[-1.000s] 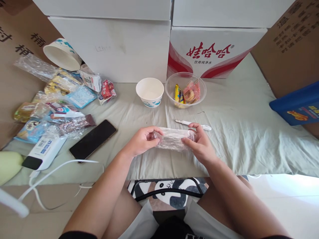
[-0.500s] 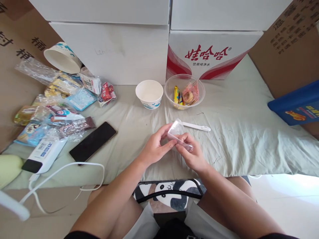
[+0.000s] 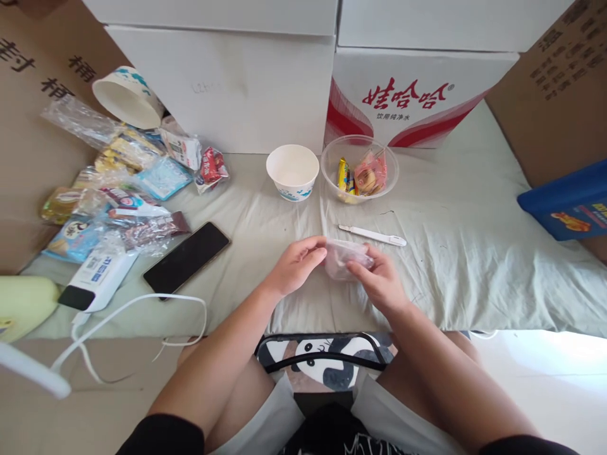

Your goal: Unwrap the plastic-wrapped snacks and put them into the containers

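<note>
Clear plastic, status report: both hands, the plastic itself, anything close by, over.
Right hand grips clear plastic. Left hand at its left edge, grip unclear. Plastic between both hands. White knife just beyond.

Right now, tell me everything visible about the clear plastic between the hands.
The clear plastic looks like thin, crinkled film, translucent to milky, with no readable print. It is bunched up in front of the white knife, above the cloth. The right hand grips its right part, thumb in front. The left hand is at its left edge; whether it pinches is unclear.
</note>
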Available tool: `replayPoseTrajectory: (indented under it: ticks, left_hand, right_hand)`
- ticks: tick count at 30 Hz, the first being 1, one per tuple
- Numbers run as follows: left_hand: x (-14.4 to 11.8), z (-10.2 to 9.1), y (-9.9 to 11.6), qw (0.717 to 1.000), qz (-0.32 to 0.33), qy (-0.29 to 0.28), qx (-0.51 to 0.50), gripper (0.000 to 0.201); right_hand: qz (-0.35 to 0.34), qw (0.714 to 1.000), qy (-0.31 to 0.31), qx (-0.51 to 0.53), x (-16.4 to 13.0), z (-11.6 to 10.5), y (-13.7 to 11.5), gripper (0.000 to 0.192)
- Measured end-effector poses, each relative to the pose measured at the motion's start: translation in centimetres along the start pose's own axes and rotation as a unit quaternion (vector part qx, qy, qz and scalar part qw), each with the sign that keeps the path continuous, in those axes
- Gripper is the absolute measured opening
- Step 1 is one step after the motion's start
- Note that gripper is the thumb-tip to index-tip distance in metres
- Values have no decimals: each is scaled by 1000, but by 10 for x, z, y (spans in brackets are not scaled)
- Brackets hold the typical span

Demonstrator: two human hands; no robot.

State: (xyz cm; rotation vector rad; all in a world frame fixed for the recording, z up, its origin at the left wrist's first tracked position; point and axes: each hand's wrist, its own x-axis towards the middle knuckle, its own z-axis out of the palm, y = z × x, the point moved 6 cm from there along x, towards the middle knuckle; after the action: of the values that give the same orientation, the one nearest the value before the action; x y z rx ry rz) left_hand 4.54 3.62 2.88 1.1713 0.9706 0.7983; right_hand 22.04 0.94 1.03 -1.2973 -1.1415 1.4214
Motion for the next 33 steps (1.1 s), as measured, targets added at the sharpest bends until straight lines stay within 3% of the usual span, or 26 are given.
replayPoseTrajectory:
  ticks: [3, 6, 9, 12, 16, 20, 22, 25, 28, 30, 31, 32, 33]
  left_hand:
    - [1, -11, 5, 999, 11, 47, -18, 36]
    - [-1, -21, 9, 997, 30, 67, 1, 30]
    - [-7, -28, 14, 995, 51, 68, 50, 26]
    - [-14, -34, 21, 990, 77, 67, 99, 23]
    - [-22, -41, 30, 985, 99, 72, 121, 21]
    - [-29, -45, 35, 981, 107, 67, 147, 22]
    - [-31, -46, 37, 980, 103, 55, 162, 22]
    - [-33, -46, 38, 976, 103, 37, 188, 22]
    - [-34, -45, 39, 967, 97, 22, 234, 20]
    - [-35, -44, 39, 959, 84, 8, 271, 19]
    - [-36, -43, 39, 954, 75, 2, 290, 19]
    - [-36, -42, 39, 949, 68, -3, 307, 19]
    - [-36, -41, 38, 945, 64, 0, 321, 20]
  right_hand:
    - [-32, 995, 79, -48, -5, -16, -8, 40]
    - [-91, 979, 127, -131, 1, -16, -43, 38]
    - [-198, 938, 132, -252, 29, 13, -103, 33]
    - [-273, 865, 104, -409, 83, 65, -152, 33]
    - [-186, 781, -7, -595, 168, 126, -148, 28]
    - [-59, 729, -105, -674, 211, 149, -109, 28]
    - [-1, 715, -163, -680, 216, 152, -93, 27]
    - [61, 701, -227, -674, 215, 153, -91, 6]
    - [86, 667, -197, -713, 208, 160, -120, 16]
    - [27, 636, -115, -763, 195, 178, -150, 13]
    - [-24, 639, -96, -763, 184, 196, -161, 12]
    - [-119, 664, -99, -732, 169, 221, -169, 15]
    - [-167, 686, -150, -692, 152, 246, -166, 20]
